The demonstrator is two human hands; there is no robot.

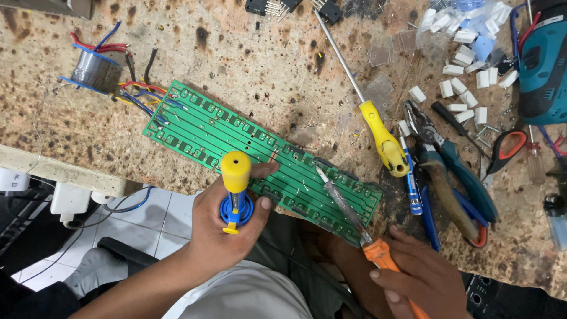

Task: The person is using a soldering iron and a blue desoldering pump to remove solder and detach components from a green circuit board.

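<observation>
Desoldering mid-way: left hand (221, 227) clamped around yellow-blue solder sucker (235, 192), right hand (416, 277) closed on soldering iron (345, 207), tip touching green circuit board (260, 147) just beyond both grips. Most pads look bare.

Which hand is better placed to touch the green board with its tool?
The right hand. Its orange-handled soldering iron already has its tip over the green circuit board. The left hand holds the yellow and blue desoldering pump at the board's near edge.
</observation>
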